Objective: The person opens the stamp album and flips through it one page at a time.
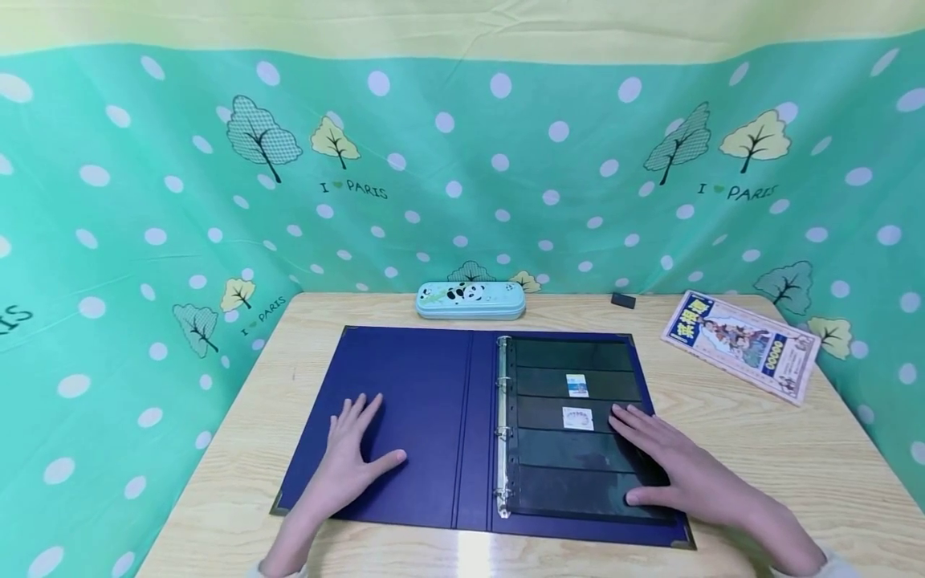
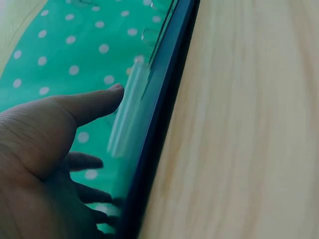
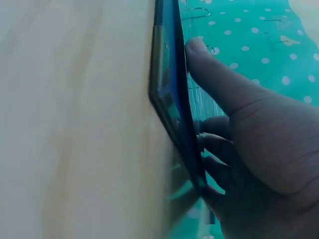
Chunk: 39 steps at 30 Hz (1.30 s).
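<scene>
A dark blue ring binder (image 1: 419, 385) lies open flat on the table, its metal rings (image 1: 503, 433) running beside the spine. On its right side is a black pocket page (image 1: 564, 490) with several clear strips. Two stamps show in it: a blue-and-white one (image 1: 577, 386) and, in the strip below, a pinkish one (image 1: 577, 418). My left hand (image 1: 347, 466) is over the bare inside cover with fingers and thumb spread, holding nothing. Extended fingers of my right hand (image 1: 672, 466) rest at the right edge of the page, thumb lower down on it.
Behind the binder sits a light blue panda pencil case (image 1: 471, 300). A small black block (image 1: 623, 300) lies at the table's back edge. At the right is a booklet (image 1: 743, 343) with a colourful cover. A green dotted curtain (image 1: 433, 177) hangs round the wooden table (image 1: 238, 425).
</scene>
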Motion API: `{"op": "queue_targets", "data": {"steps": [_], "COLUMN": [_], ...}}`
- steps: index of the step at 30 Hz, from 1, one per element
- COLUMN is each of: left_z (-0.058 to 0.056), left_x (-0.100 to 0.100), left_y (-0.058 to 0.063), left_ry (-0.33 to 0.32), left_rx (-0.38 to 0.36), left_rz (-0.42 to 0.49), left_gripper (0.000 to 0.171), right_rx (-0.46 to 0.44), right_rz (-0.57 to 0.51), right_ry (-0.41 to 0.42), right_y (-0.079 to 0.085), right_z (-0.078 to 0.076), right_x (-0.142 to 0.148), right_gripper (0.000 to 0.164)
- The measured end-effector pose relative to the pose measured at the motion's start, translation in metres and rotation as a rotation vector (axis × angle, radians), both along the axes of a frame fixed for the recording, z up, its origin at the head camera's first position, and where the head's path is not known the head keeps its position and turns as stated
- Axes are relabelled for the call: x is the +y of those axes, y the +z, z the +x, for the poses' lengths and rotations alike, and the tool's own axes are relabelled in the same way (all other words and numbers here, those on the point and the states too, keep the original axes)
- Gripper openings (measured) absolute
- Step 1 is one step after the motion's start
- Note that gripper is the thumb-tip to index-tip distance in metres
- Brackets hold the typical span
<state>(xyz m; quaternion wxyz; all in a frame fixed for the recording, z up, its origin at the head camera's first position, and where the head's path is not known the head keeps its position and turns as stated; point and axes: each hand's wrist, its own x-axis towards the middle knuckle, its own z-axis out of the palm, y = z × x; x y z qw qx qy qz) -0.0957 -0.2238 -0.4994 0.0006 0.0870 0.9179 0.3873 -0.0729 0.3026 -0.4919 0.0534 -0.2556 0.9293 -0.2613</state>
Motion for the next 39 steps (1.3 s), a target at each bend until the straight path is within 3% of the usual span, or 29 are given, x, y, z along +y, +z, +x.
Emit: {"op": "queue_targets", "data": {"steps": [5, 11, 17, 23, 26, 31, 39], "left_z": [-0.002, -0.003, -0.003, 0.000, -0.001, -0.001, 0.000], "left_x": [0.018, 0.037, 0.045, 0.045, 0.045, 0.044, 0.043], "left_y": [-0.007, -0.012, -0.016, -0.017, -0.017, -0.020, -0.020], "left_ry": [-0.099, -0.187, -0.183, -0.159, -0.158, -0.155, -0.148], "left_rx": [0.024, -0.024, -0.023, 0.009, 0.016, 0.018, 0.024], "left_rz": [-0.018, -0.023, -0.082, -0.076, -0.081, -0.095, -0.094], "left_gripper": [0.102, 0.107, 0.111, 0.109, 0.108, 0.108, 0.109], "right_rx": [0.026, -0.056, -0.087, 0.038, 0.072, 0.014, -0.044], "right_rz": [0.073, 0.088, 0.040, -0.087, -0.142, -0.211, -0.134], "right_ry": [0.023, 0.022, -0.001, -0.041, -0.089, -0.152, -0.215], "right_y": [0.008, 0.022, 0.034, 0.030, 0.022, 0.014, 0.005], "right_z": [-0.007, -0.020, -0.038, -0.061, -0.072, -0.091, -0.111], "right_x": [-0.001, -0.002, -0.001, 0.004, 0.008, 0.017, 0.026], "right_gripper": [0.094, 0.078, 0.063, 0.051, 0.057, 0.080, 0.095]}}
